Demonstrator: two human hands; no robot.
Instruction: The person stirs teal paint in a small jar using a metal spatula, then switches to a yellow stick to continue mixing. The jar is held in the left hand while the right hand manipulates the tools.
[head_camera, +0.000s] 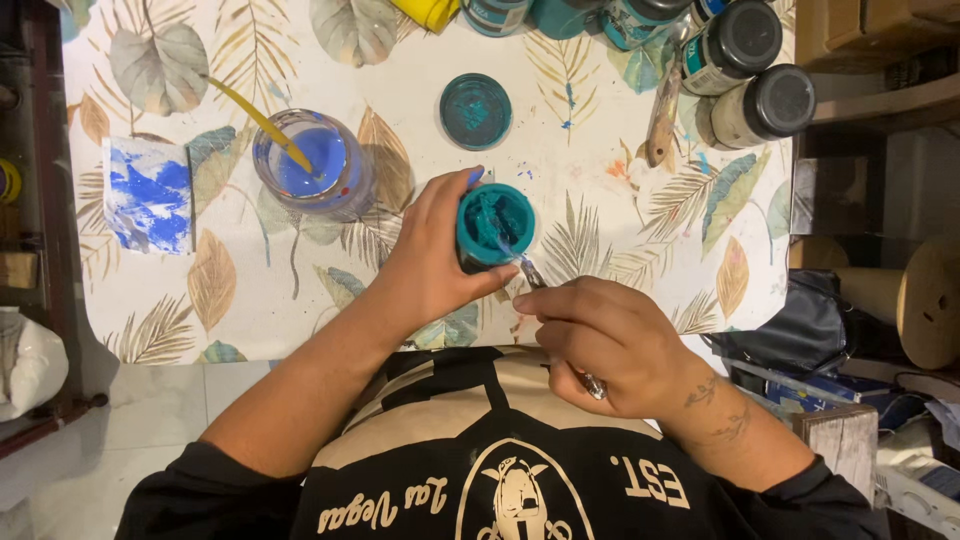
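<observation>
- Left hand (432, 262) wraps around the side of a small open teal paint jar (495, 224), thumb and fingers curled against its wall, holding it upright on the table (420, 110).
- Right hand (605, 338) sits at about 5 o'clock from the jar, fingers pinched together on a thin brush (530, 272); the brush tip dips into the teal paint inside the jar.
- Jar stands near the table's front edge, just ahead of the person's chest.
- Teal lid (476, 111) lies flat at 12 o'clock from the jar, apart from it.
- Glass of blue water (312, 163) stands at 10 o'clock, with a yellow-handled brush (258, 118) leaning in it.
- Blue-smeared paper (150, 194) lies at 9 o'clock, well apart, near the table's left edge.
- Wooden-handled brush (662, 115) lies at 2 o'clock.
- Two black-capped paint jars (755, 70) lie on their sides at 1 to 2 o'clock, by the far right corner, with more teal pots (560, 14) along the far edge.
- Leaf-printed cloth covers the table.
</observation>
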